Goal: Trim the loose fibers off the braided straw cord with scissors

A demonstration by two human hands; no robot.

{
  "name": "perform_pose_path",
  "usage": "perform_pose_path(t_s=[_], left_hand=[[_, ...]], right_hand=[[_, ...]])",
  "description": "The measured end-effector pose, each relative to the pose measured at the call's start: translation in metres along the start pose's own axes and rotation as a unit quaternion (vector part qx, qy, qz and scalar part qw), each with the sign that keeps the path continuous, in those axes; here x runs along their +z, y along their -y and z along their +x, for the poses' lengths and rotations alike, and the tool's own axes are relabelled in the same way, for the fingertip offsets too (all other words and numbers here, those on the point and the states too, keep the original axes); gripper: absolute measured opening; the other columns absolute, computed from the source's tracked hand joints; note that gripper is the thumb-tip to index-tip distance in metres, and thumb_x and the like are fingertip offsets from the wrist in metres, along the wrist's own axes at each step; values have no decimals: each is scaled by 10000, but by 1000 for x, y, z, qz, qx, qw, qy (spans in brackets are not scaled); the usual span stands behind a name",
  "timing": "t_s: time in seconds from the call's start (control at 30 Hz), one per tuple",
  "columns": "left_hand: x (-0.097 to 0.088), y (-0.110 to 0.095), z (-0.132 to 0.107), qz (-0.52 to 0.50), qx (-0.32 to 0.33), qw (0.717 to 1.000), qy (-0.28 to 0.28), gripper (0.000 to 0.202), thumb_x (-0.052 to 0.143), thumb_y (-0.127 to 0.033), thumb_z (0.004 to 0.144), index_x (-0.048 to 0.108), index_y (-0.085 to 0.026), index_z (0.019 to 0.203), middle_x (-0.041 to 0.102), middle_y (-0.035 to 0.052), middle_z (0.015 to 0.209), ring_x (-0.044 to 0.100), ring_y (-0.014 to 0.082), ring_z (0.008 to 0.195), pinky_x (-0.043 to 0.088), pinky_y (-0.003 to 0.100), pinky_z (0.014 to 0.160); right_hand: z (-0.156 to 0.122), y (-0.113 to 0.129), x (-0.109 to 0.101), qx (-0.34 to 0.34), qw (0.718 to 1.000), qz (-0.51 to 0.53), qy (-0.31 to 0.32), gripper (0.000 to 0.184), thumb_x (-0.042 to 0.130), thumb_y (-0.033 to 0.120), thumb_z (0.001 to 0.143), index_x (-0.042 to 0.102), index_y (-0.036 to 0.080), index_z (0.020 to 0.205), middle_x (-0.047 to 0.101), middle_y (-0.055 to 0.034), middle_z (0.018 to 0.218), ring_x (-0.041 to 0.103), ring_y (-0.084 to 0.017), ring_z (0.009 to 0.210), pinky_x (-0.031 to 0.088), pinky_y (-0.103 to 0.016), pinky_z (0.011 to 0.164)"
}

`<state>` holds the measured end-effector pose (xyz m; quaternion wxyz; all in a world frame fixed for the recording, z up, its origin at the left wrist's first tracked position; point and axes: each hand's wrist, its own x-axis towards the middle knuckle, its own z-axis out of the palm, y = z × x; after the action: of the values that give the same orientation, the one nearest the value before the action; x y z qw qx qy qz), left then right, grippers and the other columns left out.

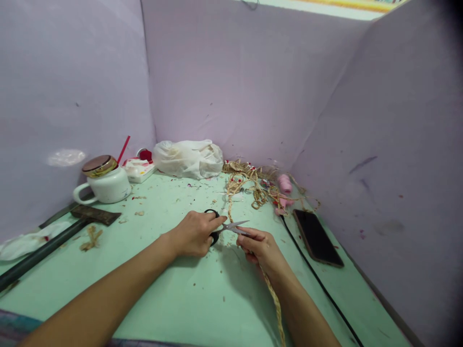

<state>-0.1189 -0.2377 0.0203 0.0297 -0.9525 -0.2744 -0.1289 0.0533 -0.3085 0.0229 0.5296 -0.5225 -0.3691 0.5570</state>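
1. Braided cord (274,295), straw-coloured, at centre between both hands: down from 12 o'clock, behind or between the blades of the scissors (229,225) (cannot tell which), through the right hand (262,248), out toward 5 o'clock.
2. In the right hand: fingers together, clamped on the cord, probably to steady it close to the blade tips.
3. In the left hand (196,233): fingers closed around the scissors' black handles, seemingly for control; blades spread, pointing to 3 o'clock.
4. Set toward the back, likely to leave working space: cord tangle (258,195) at 1 o'clock, plastic bag (188,159) at 11, white mug (110,187) at 10.
5. At 9 o'clock, hammer (54,247); at 3, phone (318,238); at 4, black cable (311,269), narrowing rightward reach.
6. Lilac walls (231,77) left, back and right of the green tabletop (166,303); most room for moving toward 7 o'clock.
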Motion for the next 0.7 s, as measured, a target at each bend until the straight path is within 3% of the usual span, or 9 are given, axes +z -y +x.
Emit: perform_pose_path(t_s=[0.27,0.4,0.57,0.7], left_hand=[[7,6,1,-29,11,1000,0,538,429,-94,651,422,-205,1177,588,39,790,563,192,692,388,262,573],[7,8,1,-96,8,995,-14,490,424,-78,652,483,-223,1116,611,22,761,563,163,660,378,230,575],[4,9,3,-225,-72,966,-107,349,430,-88,641,569,-207,938,600,-21,728,530,111,648,373,188,596],[7,9,4,-247,-130,950,-143,348,446,-120,649,561,-198,968,614,-24,787,527,97,649,379,177,570]], right_hand=[[0,-1,-2,-14,1000,-17,14,195,636,210,538,676,134,713,409,60,446,240,-42,393,121,-199,371],[1,-2,-3,-20,1000,-7,9,178,635,211,547,672,133,703,451,47,477,263,-42,401,137,-195,366],[1,-2,-2,-6,1000,12,-11,247,649,202,523,666,135,760,544,14,567,386,-68,454,227,-186,368],[0,-1,0,-19,999,25,-22,268,626,141,495,654,132,762,601,-27,723,488,-103,561,321,-193,413]])
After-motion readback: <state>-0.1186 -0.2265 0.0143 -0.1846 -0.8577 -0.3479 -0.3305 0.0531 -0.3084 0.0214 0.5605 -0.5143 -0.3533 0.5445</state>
